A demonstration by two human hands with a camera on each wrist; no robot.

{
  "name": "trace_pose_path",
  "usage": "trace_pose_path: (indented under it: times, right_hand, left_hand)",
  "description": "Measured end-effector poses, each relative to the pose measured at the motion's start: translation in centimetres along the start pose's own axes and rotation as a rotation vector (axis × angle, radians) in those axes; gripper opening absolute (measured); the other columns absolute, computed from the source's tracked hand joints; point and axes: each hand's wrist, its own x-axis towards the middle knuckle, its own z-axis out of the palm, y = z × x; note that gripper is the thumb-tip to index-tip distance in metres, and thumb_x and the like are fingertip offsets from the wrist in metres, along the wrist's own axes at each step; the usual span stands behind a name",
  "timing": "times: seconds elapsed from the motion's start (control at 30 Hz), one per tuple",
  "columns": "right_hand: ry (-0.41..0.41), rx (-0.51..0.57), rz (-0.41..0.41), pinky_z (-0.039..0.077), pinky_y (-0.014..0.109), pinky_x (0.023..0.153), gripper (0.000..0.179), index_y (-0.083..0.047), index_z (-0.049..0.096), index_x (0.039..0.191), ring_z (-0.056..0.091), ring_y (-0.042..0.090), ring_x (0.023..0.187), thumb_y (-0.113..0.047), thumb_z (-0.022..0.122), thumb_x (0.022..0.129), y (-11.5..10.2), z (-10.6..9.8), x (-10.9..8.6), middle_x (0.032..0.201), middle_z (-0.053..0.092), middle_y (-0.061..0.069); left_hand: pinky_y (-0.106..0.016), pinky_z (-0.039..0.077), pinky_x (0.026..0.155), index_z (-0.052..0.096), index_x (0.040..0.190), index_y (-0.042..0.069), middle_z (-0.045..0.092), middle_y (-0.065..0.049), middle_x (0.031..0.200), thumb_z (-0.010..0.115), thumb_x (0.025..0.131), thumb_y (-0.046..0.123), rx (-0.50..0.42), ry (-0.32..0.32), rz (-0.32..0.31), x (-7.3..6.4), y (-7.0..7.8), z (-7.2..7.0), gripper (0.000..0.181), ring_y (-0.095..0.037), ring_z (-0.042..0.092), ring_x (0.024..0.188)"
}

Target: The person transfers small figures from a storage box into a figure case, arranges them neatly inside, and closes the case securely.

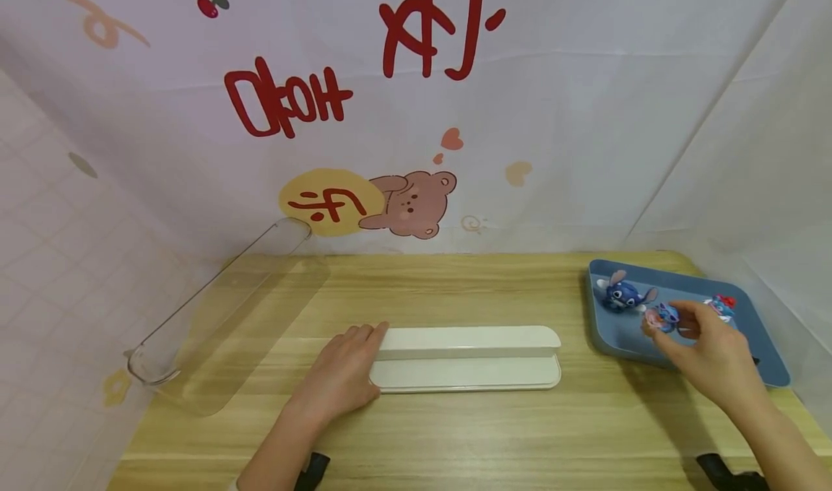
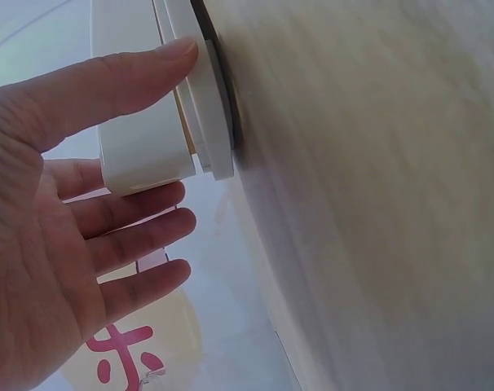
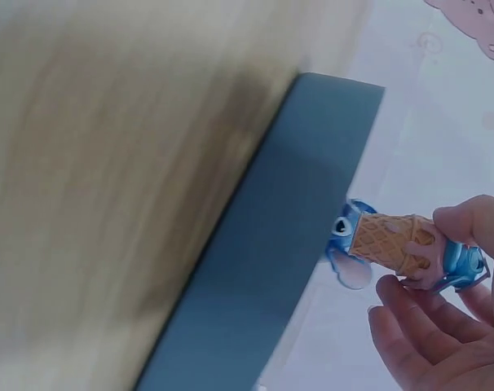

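My left hand holds the left end of a white two-step display stand, which lies lengthwise on the table. In the left wrist view the thumb rests along the stand's lower edge, while the other fingers reach round its end. Over the blue tray, my right hand pinches a small blue figurine on an ice cream cone between thumb and fingers. Inside the tray lies a dark blue big-eared figurine at the left, and a figurine with a red bow sits farther right, partly behind the hand.
A clear plastic cover stands at the left of the wooden table. White printed cloth hangs behind the table and along its sides. Dark straps show near both forearms.
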Motion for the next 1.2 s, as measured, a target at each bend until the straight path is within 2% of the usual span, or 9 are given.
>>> trace_pose_path:
  times: [0.2, 0.27, 0.3, 0.33, 0.4, 0.47, 0.57, 0.87, 1.2]
  right_hand:
    - [0.013, 0.011, 0.007, 0.049, 0.067, 0.074, 0.070, 0.013, 0.052, 0.138, 0.064, 0.058, 0.105, -0.033, 0.081, 0.094, -1.0, -0.3, -0.2, 0.120, 0.062, 0.039]
    - [0.025, 0.020, -0.004, 0.050, 0.064, 0.072, 0.070, 0.012, 0.053, 0.138, 0.065, 0.056, 0.104, -0.034, 0.082, 0.093, -1.4, -0.4, -0.2, 0.121, 0.063, 0.039]
    - [0.037, 0.024, -0.013, 0.053, 0.057, 0.073, 0.070, 0.011, 0.054, 0.137, 0.067, 0.051, 0.102, -0.033, 0.083, 0.092, -1.6, -0.4, -0.3, 0.121, 0.063, 0.038]
    - [0.051, 0.031, -0.026, 0.056, 0.048, 0.073, 0.068, 0.010, 0.056, 0.136, 0.070, 0.043, 0.099, -0.032, 0.084, 0.091, -1.8, -0.5, -0.3, 0.120, 0.064, 0.037]
    - [0.080, 0.046, -0.050, 0.054, 0.027, 0.070, 0.066, 0.008, 0.058, 0.134, 0.071, 0.014, 0.094, -0.029, 0.086, 0.088, -2.3, -0.5, -0.4, 0.118, 0.067, 0.035]
    - [0.113, 0.064, -0.079, 0.045, 0.010, 0.068, 0.063, 0.006, 0.060, 0.133, 0.059, -0.012, 0.090, -0.025, 0.088, 0.086, -2.8, -0.5, -0.4, 0.116, 0.069, 0.033]
    - [0.152, 0.094, -0.122, 0.038, 0.003, 0.065, 0.061, 0.004, 0.062, 0.132, 0.041, -0.029, 0.092, -0.018, 0.090, 0.083, -3.6, -0.3, -0.6, 0.114, 0.070, 0.031]
    - [0.207, 0.133, -0.217, 0.040, 0.004, 0.073, 0.059, 0.002, 0.064, 0.128, 0.046, -0.025, 0.094, -0.005, 0.092, 0.075, -6.0, 0.4, -0.6, 0.108, 0.073, 0.025]
    - [0.238, 0.141, -0.394, 0.044, 0.014, 0.052, 0.065, 0.000, 0.067, 0.124, 0.059, -0.006, 0.089, 0.005, 0.094, 0.065, -8.9, 2.1, 0.1, 0.095, 0.074, 0.014]
  left_hand:
    - [-0.054, 0.050, 0.103, 0.051, 0.149, -0.003, 0.064, -0.019, 0.132, 0.099, 0.066, 0.013, 0.022, 0.019, 0.014, 0.0, 0.0, 0.1, 0.098, -0.037, 0.059, 0.124]
    - [-0.054, 0.050, 0.103, 0.051, 0.148, -0.004, 0.064, -0.019, 0.132, 0.099, 0.066, 0.013, 0.022, 0.024, 0.013, 0.0, 0.0, 0.1, 0.097, -0.037, 0.059, 0.124]
    - [-0.054, 0.050, 0.103, 0.051, 0.149, -0.003, 0.063, -0.019, 0.132, 0.098, 0.066, 0.013, 0.022, 0.021, 0.011, 0.0, 0.0, 0.1, 0.097, -0.037, 0.059, 0.125]
    - [-0.054, 0.050, 0.103, 0.051, 0.149, -0.003, 0.063, -0.019, 0.132, 0.098, 0.066, 0.013, 0.019, 0.020, 0.008, 0.0, 0.0, 0.1, 0.097, -0.037, 0.059, 0.125]
    - [-0.054, 0.049, 0.103, 0.051, 0.149, -0.003, 0.063, -0.019, 0.133, 0.098, 0.066, 0.012, 0.011, 0.018, 0.004, -0.1, 0.0, 0.1, 0.097, -0.037, 0.058, 0.125]
    - [-0.054, 0.049, 0.103, 0.051, 0.149, -0.003, 0.063, -0.019, 0.133, 0.098, 0.066, 0.012, 0.002, 0.017, 0.002, -0.1, 0.0, 0.1, 0.097, -0.037, 0.058, 0.125]
    - [-0.054, 0.049, 0.104, 0.050, 0.149, -0.002, 0.063, -0.018, 0.133, 0.099, 0.066, 0.012, -0.006, 0.018, 0.003, -0.1, -0.1, 0.1, 0.098, -0.036, 0.058, 0.125]
    - [-0.052, 0.049, 0.104, 0.050, 0.150, -0.002, 0.063, -0.017, 0.133, 0.100, 0.065, 0.014, 0.002, 0.029, 0.016, 0.0, -0.2, 0.2, 0.100, -0.035, 0.058, 0.125]
    - [-0.052, 0.050, 0.103, 0.052, 0.148, -0.002, 0.064, -0.017, 0.131, 0.101, 0.064, 0.014, 0.015, 0.036, 0.028, 0.0, -0.2, 0.2, 0.099, -0.035, 0.060, 0.123]
